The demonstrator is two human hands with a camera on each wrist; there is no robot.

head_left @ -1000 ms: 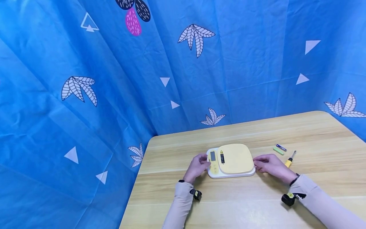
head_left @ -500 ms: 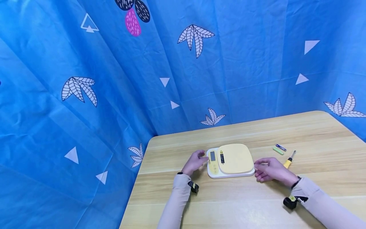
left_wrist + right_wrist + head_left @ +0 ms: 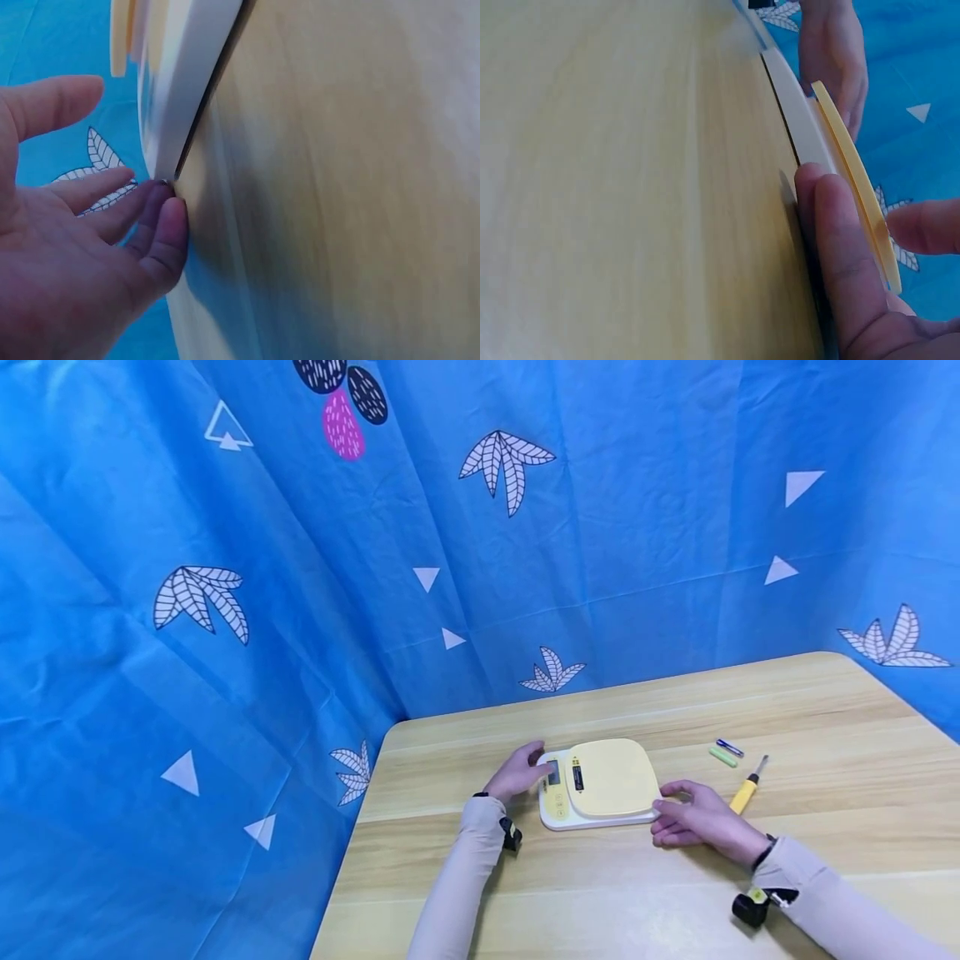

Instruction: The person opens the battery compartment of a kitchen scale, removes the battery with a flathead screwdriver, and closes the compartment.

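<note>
Fingertips only: your left hand [image 3: 516,773] and right hand [image 3: 693,823], both loosely spread, touch opposite ends of the scale [image 3: 597,782] at the frame's lower centre. Lifted so, it could slip back onto the table [image 3: 825,710], or a sideways push could nudge the screwdriver [image 3: 746,790] lying just right of it.

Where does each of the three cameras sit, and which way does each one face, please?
Head: above, looking forward and down at the table; both sleeves, left hand and right hand flank the scale.
Left wrist: low by the tabletop, facing the scale's white edge; palm and fingers show.
Right wrist: low, facing along the scale's opposite edge; its fingers touch it.
Both wrist views share the scale.
</note>
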